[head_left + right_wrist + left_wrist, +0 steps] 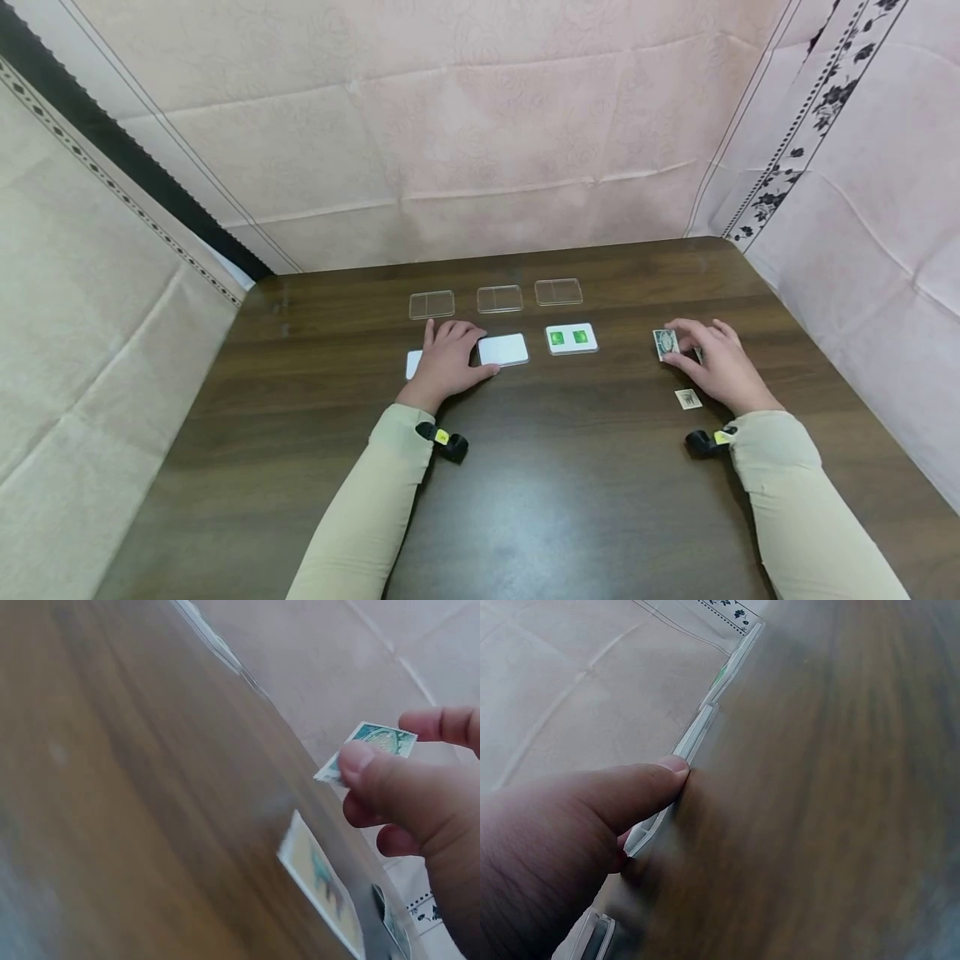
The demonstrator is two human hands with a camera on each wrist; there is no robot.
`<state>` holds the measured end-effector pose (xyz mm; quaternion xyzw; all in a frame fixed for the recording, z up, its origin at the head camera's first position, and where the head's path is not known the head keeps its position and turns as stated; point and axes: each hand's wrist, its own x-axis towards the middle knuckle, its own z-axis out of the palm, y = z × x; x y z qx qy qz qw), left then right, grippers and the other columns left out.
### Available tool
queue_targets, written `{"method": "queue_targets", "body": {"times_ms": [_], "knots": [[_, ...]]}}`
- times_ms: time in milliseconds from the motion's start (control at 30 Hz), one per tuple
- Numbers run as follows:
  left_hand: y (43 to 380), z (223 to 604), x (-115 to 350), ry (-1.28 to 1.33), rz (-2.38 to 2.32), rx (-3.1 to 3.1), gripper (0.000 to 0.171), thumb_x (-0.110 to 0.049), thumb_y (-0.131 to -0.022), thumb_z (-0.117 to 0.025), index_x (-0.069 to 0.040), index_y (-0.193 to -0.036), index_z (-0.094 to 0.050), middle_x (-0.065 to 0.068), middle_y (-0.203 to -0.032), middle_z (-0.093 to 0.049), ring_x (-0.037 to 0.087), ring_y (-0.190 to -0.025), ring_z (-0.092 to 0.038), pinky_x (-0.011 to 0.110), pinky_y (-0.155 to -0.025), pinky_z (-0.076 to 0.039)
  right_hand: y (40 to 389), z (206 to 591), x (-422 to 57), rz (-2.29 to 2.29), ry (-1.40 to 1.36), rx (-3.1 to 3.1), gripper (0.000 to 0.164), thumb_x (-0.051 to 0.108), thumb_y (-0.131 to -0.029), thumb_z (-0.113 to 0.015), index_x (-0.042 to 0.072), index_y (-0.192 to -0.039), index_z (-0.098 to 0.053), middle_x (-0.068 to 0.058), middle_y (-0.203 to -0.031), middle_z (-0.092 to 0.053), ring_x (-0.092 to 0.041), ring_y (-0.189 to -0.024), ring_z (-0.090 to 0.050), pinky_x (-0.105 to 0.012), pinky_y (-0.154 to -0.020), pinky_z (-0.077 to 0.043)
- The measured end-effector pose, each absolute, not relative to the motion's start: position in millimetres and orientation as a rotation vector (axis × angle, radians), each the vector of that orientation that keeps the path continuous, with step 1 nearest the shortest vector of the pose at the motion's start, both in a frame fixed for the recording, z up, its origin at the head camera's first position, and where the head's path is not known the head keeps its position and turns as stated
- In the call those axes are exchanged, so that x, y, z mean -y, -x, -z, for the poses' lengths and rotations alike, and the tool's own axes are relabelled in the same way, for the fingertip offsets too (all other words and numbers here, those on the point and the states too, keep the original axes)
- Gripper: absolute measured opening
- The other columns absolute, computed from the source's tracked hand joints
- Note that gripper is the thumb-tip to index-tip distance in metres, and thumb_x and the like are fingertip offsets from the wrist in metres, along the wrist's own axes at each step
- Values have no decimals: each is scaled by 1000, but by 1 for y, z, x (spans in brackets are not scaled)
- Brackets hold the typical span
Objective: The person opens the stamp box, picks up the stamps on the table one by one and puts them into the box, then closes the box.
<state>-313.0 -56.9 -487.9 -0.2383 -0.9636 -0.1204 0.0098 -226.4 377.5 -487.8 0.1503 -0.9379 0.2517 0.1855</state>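
My left hand (pixel 447 360) grips the left end of the middle white-lined plastic case (pixel 504 350), index finger at its far edge and thumb at its near edge. In the left wrist view the thumb presses on the side of that case (pixel 699 733). Partly covered by the same hand, another white case (pixel 412 364) lies to the left. To the right is a third case (pixel 572 348) holding two green stamps (pixel 581 337). Over the table's right side, my right hand (pixel 716 363) pinches a green postage stamp (pixel 384 738) between thumb and fingers.
Three clear plastic lids (pixel 499 299) lie in a row behind the cases. A pale stamp (pixel 687 399) rests on the wooden table (pixel 555 467) below my right hand, and a darker stamp (pixel 391 922) lies beyond it. Cloth (pixel 480 125) hangs behind the table.
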Motion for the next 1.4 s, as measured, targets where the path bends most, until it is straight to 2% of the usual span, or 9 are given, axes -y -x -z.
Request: {"method": "queue_targets", "body": {"times_ms": [267, 500, 967, 1200, 1400], "knots": [[314, 490, 58, 743, 376, 3004, 71, -67, -88, -63, -21, -142, -56, 1, -145, -51, 27, -142, -34, 62, -120, -2, 231, 488, -345, -812, -381, 2573, 49, 5, -91, -74, 11, -136, -54, -4, -85, -62, -24, -80, -59, -60, -116, -18], [313, 488, 56, 739, 375, 3009, 71, -66, -89, -64, -20, -142, -57, 2, -145, -51, 27, -142, -36, 62, -120, -3, 236, 489, -308, -820, -412, 2493, 42, 3, -97, -64, 9, -137, -54, -5, -87, -56, -25, -79, -55, -66, -113, -20], [313, 488, 57, 731, 420, 3005, 72, -65, -88, -65, -18, -142, -57, 3, -145, -52, 26, -142, -37, 63, -120, -3, 243, 491, -247, -939, -390, 2453, 43, 4, -96, -65, 10, -137, -54, -6, -88, -60, -29, -88, -55, -67, -114, -14], [314, 491, 58, 723, 442, 3003, 72, -65, -88, -66, -17, -141, -57, 4, -145, -52, 25, -142, -37, 63, -120, -3, 248, 494, -226, -985, -333, 2476, 43, 8, -96, -66, 13, -137, -54, -5, -88, -58, -30, -93, -55, -62, -117, -9], [315, 490, 57, 717, 465, 3002, 73, -65, -87, -67, -17, -140, -58, 4, -144, -52, 25, -142, -37, 62, -120, -3, 255, 498, -200, -972, -336, 2473, 40, 10, -96, -65, 10, -135, -55, -5, -87, -59, -30, -94, -56, -61, -118, -11]]}}
